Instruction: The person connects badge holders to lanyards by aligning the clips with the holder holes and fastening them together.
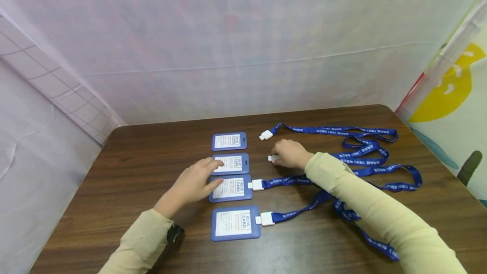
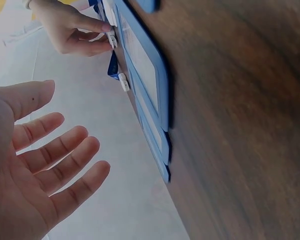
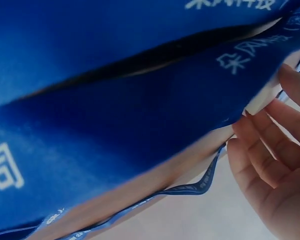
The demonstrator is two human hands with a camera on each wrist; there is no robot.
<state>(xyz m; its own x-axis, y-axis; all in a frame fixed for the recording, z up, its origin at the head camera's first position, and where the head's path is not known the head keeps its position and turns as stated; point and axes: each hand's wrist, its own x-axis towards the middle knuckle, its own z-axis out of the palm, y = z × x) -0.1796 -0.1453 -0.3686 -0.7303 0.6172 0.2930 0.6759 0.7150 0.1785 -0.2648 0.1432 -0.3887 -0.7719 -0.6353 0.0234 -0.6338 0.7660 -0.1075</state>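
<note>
My right hand (image 1: 292, 154) pinches the white clip (image 1: 272, 158) of a blue lanyard (image 1: 355, 159); in the right wrist view the lanyard's printed strap (image 3: 155, 100) fills much of the picture. My left hand (image 1: 192, 183), fingers spread and relaxed, hovers by the left side of the second badge holder (image 1: 243, 165) from the back and the third badge holder (image 1: 239, 188). Whether it touches them is unclear in the head view; the left wrist view shows its palm (image 2: 20, 195) holding nothing. The third and the nearest badge holder (image 1: 236, 223) have lanyard clips at their right ends.
Farthest back lies another badge holder (image 1: 229, 141), with a loose lanyard clip (image 1: 266, 135) to its right. Lanyard straps (image 1: 403, 185) loop over the table's right side. A pale cloth (image 1: 243, 54) hangs behind the dark wooden table (image 1: 152, 147).
</note>
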